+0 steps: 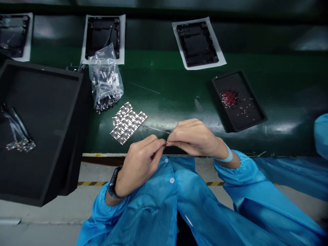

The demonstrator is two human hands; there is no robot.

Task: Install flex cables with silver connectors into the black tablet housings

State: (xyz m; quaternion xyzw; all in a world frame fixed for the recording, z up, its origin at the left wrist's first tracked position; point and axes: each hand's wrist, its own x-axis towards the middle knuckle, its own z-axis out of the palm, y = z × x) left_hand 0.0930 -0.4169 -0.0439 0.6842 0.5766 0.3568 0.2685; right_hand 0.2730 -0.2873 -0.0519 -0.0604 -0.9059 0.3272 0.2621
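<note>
My left hand and my right hand meet at the front edge of the bench, both closed in a fingertip pinch. Between the left fingertips is what looks like a small circuit board, mostly hidden. A thin flat cable runs from the right fingertips out to the left. Its far end lies over a panel of small circuit boards on the green bench. Behind that panel, a clear plastic bag holds many more cables with connectors.
At left, a deep black tray holds several cables with boards attached. A smaller black tray at right carries tiny red and black parts. Black housings on white sheets line the back. A blue sleeve shows far right.
</note>
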